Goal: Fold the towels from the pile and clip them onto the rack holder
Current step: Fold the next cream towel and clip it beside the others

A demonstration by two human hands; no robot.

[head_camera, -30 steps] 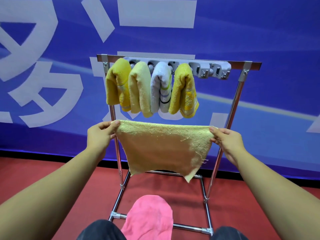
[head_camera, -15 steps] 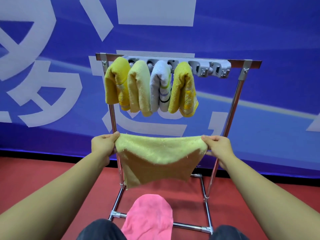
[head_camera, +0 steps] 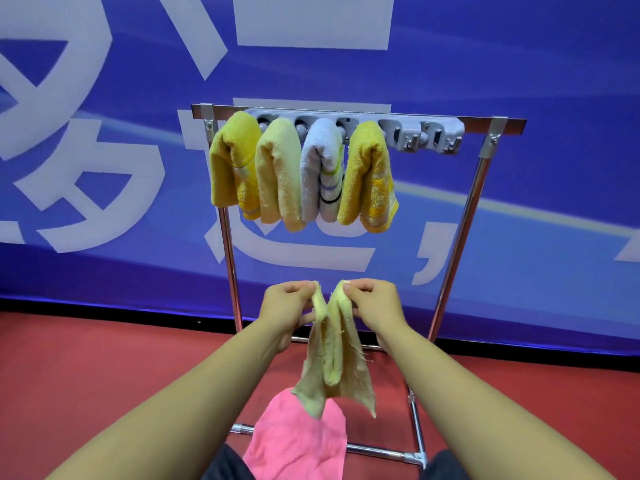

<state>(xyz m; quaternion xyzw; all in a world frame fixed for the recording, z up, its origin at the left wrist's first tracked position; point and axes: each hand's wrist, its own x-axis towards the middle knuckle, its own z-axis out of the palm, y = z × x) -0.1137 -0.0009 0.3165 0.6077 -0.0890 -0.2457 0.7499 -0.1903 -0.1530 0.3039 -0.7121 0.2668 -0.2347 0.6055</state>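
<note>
Pale yellow towel: hangs folded in half between both hands, in front of the rack's lower half; two frayed corners point down, over the pink cloth.
Left hand: fingers curled, thumb and fingers pinching one top corner of the pale yellow towel.
Right hand: fingers curled, pinching the other top corner; the two hands are just beside each other, the pinched corners nearly touching.
Writing: large white characters on the blue banner behind the rack, cropped by the frame and partly hidden, so not readable; no brand or label legible on the towels or the holder.
Rack: chrome frame with a top bar, two uprights and floor rails, standing on the red floor close to the banner.
Clip holder: grey strip under the top bar; its right end shows unfilled slots.
Hung towels: four folded side by side on the left part of the holder, touching each other: deep yellow towel, light yellow towel, white striped towel, patterned yellow towel.
Open room: bare space below the hung towels and between the uprights, above the hands.
Pink cloth: lies low in view, across the near floor rail, between the person's dark-clad knees.
</note>
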